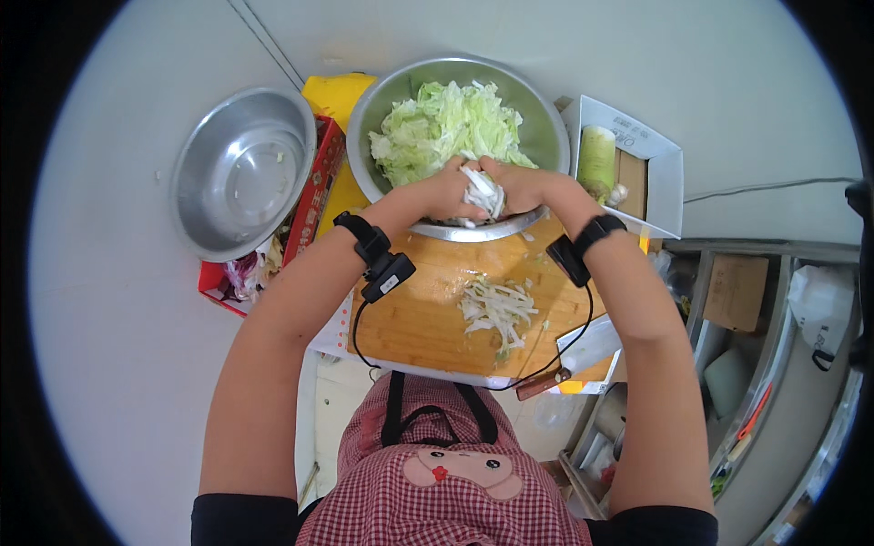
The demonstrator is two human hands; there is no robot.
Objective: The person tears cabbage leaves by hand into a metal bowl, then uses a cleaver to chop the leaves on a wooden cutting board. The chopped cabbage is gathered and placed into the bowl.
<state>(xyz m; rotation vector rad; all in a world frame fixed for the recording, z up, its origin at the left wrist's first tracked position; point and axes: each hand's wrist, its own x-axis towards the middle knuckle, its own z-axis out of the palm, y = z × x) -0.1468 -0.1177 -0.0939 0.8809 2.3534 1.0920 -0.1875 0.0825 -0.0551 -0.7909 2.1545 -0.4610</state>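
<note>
Between them, my left hand (450,192) and my right hand (513,185) hold a clump of shredded white cabbage (484,194) over the near rim of a large metal bowl (546,126). Torn pale green cabbage leaves (454,126) are heaped in that bowl, beyond my fingers. Below my wrists, a small pile of shredded cabbage (498,310) lies on the wooden cutting board (403,307). A cleaver (588,348) rests at the board's right edge, its wooden handle toward me. My fingertips are partly hidden by the shreds and leaves.
At left, a metal basin (263,170) with a few scraps sits tilted on a red box (314,198) holding vegetable trimmings (249,273). A white carton (666,181) on the right contains a green radish (597,157) and garlic (618,194). Shelves (710,300) stand at far right.
</note>
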